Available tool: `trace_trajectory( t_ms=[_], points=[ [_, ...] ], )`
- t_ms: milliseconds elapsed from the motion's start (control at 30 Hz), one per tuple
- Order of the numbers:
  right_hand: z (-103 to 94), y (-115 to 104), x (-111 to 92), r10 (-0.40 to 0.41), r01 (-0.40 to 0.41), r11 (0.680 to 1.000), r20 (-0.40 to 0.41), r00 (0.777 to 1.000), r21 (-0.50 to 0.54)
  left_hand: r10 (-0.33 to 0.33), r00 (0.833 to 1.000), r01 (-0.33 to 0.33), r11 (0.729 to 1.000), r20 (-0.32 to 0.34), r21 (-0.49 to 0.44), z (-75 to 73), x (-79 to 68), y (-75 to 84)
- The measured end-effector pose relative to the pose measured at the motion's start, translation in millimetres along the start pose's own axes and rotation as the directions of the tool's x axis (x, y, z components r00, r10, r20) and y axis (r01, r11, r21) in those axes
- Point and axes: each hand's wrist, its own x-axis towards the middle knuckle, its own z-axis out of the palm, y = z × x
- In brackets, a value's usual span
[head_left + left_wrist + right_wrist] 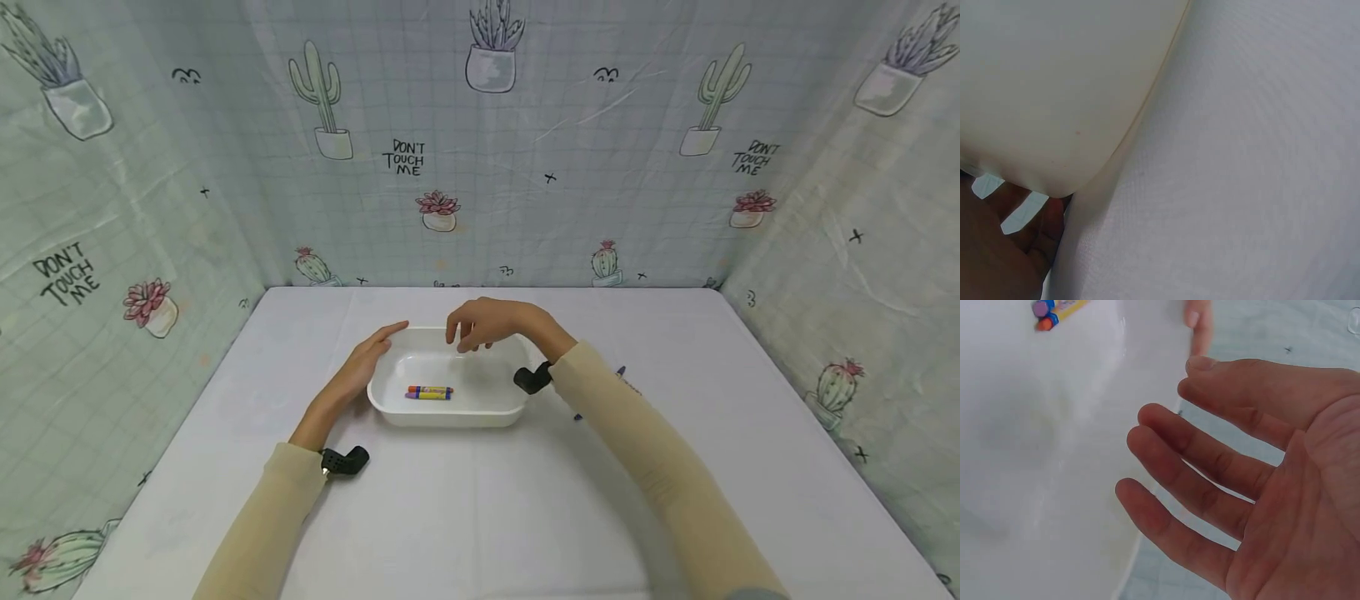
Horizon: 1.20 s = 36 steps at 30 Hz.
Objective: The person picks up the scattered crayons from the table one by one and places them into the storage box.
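Note:
A white rectangular dish [450, 419] sits on the table. On its floor, left of the middle, an orange crayon [415, 389] and a purple crayon [429, 396] lie side by side in yellow-and-blue wrappers; their ends also show in the right wrist view. My left hand [363, 364] rests against the dish's left side with fingers extended along the rim. In the left wrist view, its fingers [1041, 240] touch the outer wall. Over the far part of the dish hovers my right hand [485, 323], fingers loosely bent and apart, holding nothing.
Right of the dish, small thin items with dark blue ends [621, 371] lie on the white table [465, 508], partly hidden by my right sleeve [645, 442]. Cloth walls [487, 175] printed with potted plants enclose the back and both sides.

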Motion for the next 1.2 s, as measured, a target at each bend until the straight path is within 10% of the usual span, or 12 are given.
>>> trace_trajectory(
  t_ms=[567, 1200],
  points=[
    [-12.6, 30.7, -76.7, -0.002, 0.011, 0.999, -0.226, 0.974, 0.039, -0.003, 1.0, 0.003, 1.0, -0.006, -0.003, -1.1, -2.1, 0.5],
    [17.5, 100.5, -120.2, 0.043, 0.003, 0.991, -0.351, 0.935, 0.132, 0.003, 1.0, -0.003, 1.0, -0.001, 0.012, 0.6, 1.7, -0.6]
  ],
)
